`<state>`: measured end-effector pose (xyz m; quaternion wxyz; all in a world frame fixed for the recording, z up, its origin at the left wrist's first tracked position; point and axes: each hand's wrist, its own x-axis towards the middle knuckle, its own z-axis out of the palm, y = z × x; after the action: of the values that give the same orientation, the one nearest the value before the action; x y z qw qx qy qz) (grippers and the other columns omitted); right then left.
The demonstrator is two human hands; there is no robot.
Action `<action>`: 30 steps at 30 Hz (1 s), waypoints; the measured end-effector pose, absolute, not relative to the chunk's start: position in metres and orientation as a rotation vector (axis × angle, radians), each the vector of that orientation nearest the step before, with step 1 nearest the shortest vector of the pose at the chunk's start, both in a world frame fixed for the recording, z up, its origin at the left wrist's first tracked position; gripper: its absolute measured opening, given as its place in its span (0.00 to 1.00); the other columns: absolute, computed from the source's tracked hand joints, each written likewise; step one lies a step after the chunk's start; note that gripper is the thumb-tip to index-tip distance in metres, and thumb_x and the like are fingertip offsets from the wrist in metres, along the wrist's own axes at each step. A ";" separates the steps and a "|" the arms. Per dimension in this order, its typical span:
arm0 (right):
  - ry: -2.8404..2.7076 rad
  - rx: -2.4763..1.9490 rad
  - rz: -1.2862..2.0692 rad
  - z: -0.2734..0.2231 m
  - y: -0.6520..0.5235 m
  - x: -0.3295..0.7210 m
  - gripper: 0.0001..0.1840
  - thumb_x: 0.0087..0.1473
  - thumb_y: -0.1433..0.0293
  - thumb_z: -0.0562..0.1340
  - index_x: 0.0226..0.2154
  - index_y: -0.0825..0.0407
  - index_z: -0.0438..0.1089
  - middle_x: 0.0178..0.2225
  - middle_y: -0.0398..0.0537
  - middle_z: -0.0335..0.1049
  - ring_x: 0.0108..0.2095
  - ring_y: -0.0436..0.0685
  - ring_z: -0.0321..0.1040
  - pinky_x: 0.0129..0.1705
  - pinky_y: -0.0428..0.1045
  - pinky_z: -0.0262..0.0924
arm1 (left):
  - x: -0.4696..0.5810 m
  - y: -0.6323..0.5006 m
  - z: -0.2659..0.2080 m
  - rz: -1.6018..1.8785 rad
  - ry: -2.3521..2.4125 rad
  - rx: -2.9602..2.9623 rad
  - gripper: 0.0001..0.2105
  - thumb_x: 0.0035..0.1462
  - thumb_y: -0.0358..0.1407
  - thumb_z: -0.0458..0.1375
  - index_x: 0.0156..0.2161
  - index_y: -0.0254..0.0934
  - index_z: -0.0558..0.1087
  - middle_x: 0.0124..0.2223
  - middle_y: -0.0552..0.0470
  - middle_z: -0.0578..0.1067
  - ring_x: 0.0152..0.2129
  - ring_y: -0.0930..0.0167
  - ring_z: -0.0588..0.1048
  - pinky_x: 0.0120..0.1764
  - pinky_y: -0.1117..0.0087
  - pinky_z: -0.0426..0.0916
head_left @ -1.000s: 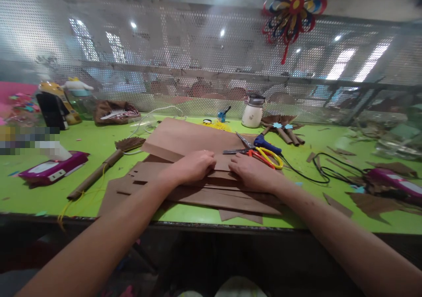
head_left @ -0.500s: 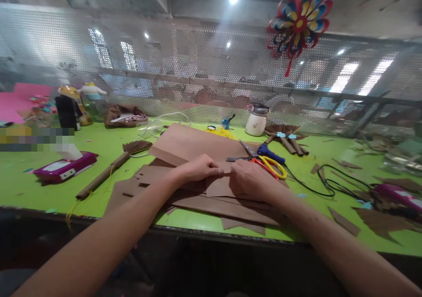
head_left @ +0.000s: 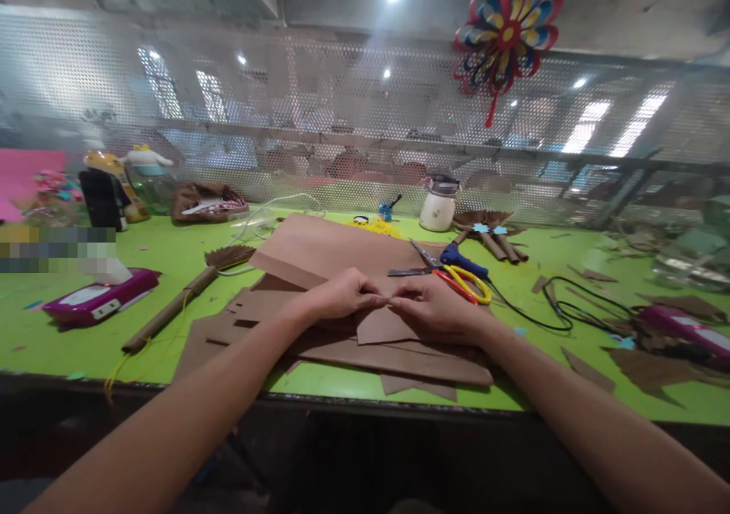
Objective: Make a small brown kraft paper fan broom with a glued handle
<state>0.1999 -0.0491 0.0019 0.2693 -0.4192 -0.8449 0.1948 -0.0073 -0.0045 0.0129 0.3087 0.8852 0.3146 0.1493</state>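
Note:
A piece of brown kraft paper point(head_left: 385, 328) lies in front of me on a stack of larger brown sheets point(head_left: 336, 240). My left hand point(head_left: 345, 295) pinches its upper edge between thumb and fingers. My right hand point(head_left: 430, 301) pinches the same edge, its fingertips almost touching the left ones. Just beyond the right hand rest open scissors point(head_left: 471, 284) with yellow and orange handles. A blue-handled glue gun point(head_left: 463, 261) sits beside them, its black cord trailing right. The fold under my fingers is partly hidden.
On the green table point(head_left: 319, 381), a rolled paper stick point(head_left: 171, 316) and a purple power strip point(head_left: 99, 299) lie left. A white jar point(head_left: 439, 204) and paper rolls with a leafy top point(head_left: 496, 242) stand at the back. Paper scraps point(head_left: 644, 369) and another purple strip point(head_left: 684, 328) lie right.
My right hand has turned and its fingertips have moved left, close to the left thumb on the paper's edge. The left hand stays in nearly the same place; the view has shifted slightly.

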 end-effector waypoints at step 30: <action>-2.119 -1.140 0.714 0.004 -0.041 0.205 0.15 0.52 0.62 0.58 0.23 0.56 0.68 0.20 0.39 0.58 0.23 0.47 0.54 0.24 0.43 0.48 | -0.008 -0.016 0.023 0.338 0.854 2.325 0.17 0.58 0.45 0.48 0.28 0.34 0.67 0.23 0.56 0.66 0.21 0.75 0.64 0.26 0.75 0.56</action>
<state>0.2049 -0.0413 0.0042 0.3105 -0.4316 -0.8026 0.2706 -0.0083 -0.0165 0.0233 0.3151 0.8826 0.3243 0.1283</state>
